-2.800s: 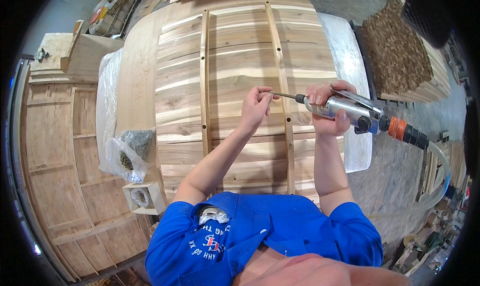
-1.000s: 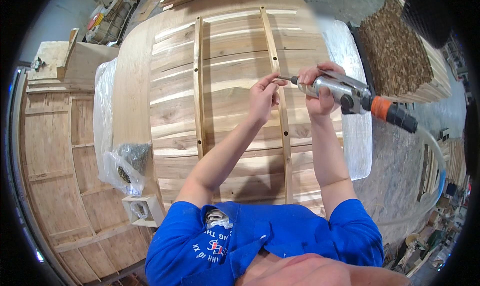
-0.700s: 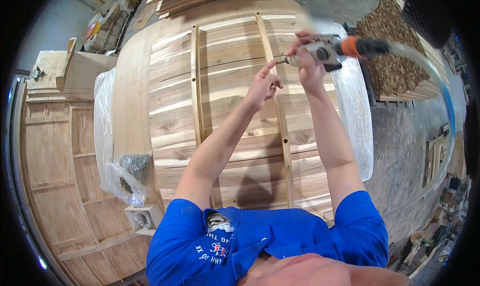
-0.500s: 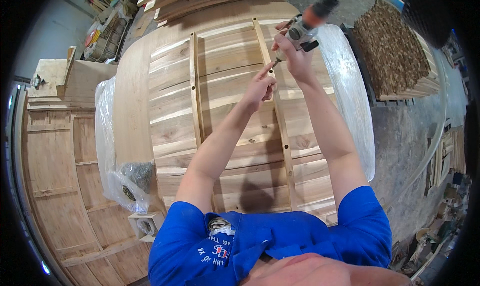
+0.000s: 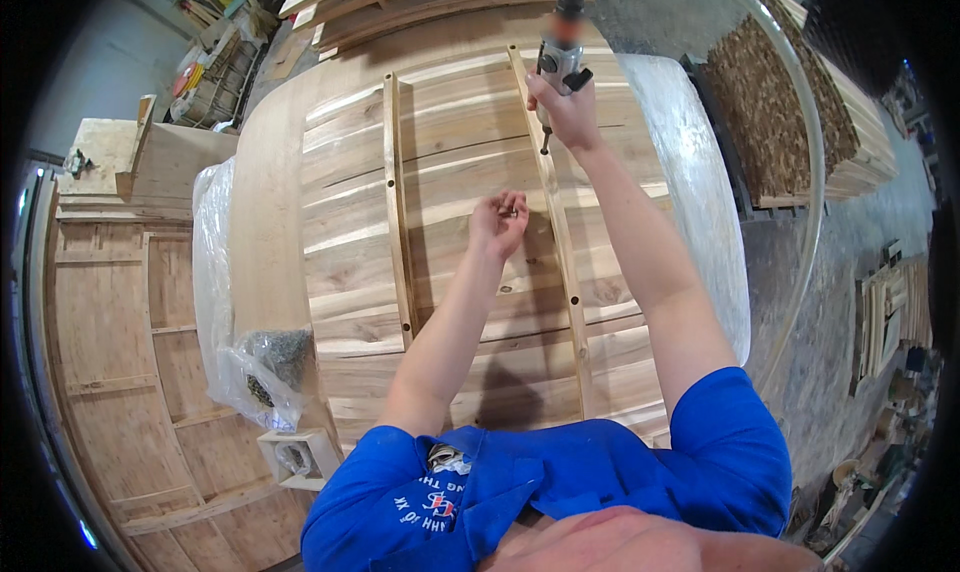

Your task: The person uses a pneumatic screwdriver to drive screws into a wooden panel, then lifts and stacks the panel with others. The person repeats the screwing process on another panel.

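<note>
My right hand (image 5: pixel 570 114) is wrapped round an air screwdriver (image 5: pixel 556 65) with an orange and black end. Its thin bit points down at the upper part of the right-hand wooden batten (image 5: pixel 556 207), close to a dark hole there. Lower down, my left hand (image 5: pixel 500 224) hangs over the slatted wood panel (image 5: pixel 470 307), palm up and fingers curled. A small dark thing shows among those fingers, too small to name. The left-hand batten (image 5: pixel 398 222) runs parallel, with dark holes along it.
Plastic-wrapped edges (image 5: pixel 690 182) flank the stack under the panel. A clear bag of small metal pieces (image 5: pixel 275 367) lies at lower left, above a hollow block (image 5: pixel 298 458). Curved boards (image 5: pixel 430 12) are piled at the far end. A clear hose (image 5: pixel 812 172) loops down the right side.
My left hand has drawn back from the batten toward me, its fingers now curled. The screwdriver has swung left and more upright, its bit lower along the batten. The hose has shifted left.
</note>
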Tool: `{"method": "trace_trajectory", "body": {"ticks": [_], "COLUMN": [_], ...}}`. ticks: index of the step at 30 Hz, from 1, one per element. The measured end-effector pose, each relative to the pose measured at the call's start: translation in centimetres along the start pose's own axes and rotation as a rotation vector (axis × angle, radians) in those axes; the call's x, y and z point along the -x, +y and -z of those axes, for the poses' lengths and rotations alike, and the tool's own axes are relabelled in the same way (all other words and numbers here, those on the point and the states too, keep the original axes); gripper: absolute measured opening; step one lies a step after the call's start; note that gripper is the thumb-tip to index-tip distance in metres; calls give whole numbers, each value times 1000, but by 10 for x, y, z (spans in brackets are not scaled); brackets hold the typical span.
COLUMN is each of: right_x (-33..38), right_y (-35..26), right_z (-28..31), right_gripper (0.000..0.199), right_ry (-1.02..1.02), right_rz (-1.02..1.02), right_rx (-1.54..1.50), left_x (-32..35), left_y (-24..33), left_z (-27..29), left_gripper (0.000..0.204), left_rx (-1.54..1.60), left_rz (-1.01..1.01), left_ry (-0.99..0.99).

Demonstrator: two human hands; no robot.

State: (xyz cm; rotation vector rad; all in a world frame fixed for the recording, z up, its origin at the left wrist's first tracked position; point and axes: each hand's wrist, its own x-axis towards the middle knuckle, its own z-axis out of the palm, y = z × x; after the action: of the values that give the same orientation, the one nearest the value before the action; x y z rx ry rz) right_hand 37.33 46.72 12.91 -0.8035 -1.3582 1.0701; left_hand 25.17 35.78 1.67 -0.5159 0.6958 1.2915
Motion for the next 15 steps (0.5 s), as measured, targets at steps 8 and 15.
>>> {"method": "trace_trajectory", "body": {"ticks": [8, 15], "right_x": [7, 19], "right_y": [8, -7], "right_z": [-4, 3], "right_gripper": [17, 23], "right_ry": [28, 66], "right_rz": [15, 70], "right_rx": [-27, -84], "left_x": [59, 124], "left_y": [-11, -9], "left_z": [44, 96], "left_gripper": [25, 18], "left_rx": [-555, -697], "left_rz": [-78, -45], "left_ry": [-186, -184]}}
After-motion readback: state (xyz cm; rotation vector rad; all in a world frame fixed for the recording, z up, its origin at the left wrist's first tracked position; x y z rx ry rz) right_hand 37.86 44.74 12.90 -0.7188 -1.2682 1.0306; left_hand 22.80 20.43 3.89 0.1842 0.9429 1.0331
